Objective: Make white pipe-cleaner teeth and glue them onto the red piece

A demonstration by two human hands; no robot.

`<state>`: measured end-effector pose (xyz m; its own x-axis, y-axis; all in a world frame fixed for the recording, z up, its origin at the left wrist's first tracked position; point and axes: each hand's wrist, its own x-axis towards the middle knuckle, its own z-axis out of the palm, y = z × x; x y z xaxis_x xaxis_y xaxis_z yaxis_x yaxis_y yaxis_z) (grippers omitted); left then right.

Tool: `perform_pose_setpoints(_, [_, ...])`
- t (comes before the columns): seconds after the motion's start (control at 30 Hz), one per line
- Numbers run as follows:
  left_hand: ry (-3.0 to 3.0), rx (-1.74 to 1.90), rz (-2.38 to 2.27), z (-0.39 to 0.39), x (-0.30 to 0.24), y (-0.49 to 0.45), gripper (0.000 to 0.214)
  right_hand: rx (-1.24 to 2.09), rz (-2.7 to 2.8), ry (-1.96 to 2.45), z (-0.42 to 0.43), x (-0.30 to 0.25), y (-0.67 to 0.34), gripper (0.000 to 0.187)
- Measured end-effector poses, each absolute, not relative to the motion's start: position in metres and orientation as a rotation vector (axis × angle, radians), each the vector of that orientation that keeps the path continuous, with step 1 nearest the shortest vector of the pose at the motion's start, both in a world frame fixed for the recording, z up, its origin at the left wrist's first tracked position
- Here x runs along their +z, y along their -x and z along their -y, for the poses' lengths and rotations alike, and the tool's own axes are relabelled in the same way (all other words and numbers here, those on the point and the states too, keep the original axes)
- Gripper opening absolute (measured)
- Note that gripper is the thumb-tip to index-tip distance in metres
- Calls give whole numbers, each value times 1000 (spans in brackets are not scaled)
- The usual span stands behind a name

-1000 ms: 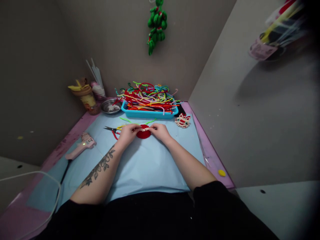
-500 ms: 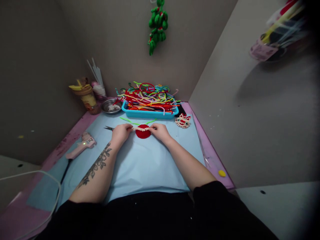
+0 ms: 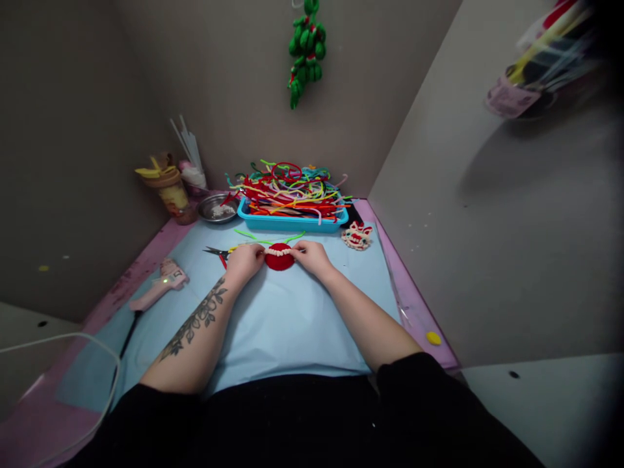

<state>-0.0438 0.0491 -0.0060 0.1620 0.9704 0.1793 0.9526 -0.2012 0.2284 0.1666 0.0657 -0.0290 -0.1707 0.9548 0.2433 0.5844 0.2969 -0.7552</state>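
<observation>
A round red piece point(image 3: 279, 262) lies between my hands on the blue sheet. Across its upper part runs a cream-coloured bumpy strip point(image 3: 277, 252), like a bent pipe cleaner. My left hand point(image 3: 246, 261) pinches the strip at its left end, fingers closed. At the strip's right end, my right hand point(image 3: 311, 255) is closed in a pinch too. Just behind the red piece lie bright green pipe cleaners point(image 3: 292, 236). Beside my left hand are pliers point(image 3: 217, 251) with dark jaws, their handles partly hidden by the hand.
A blue tray point(image 3: 292, 224) heaped with coloured pipe cleaners stands at the back, beside a metal bowl point(image 3: 218, 209). A pink glue gun point(image 3: 160, 286) lies left, its cable trailing. At right are a cream-and-red ornament point(image 3: 357, 236) and a yellow disc point(image 3: 433, 338). Walls enclose the table.
My left hand has moved right, closer to the red piece, and more of the pliers shows. My right hand stays almost where it was.
</observation>
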Motion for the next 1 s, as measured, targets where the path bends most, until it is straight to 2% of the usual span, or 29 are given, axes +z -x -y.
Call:
perform_pose_setpoints(0.6, [-2141,401,-1828,-55,-1,49,25,659,1851,1359,-69,-33,-167,15])
perform_pose_setpoints(1.0, [-2086,568,-1808,-51,-6,45,27,770,1774,1348,-69,-34,-168,15])
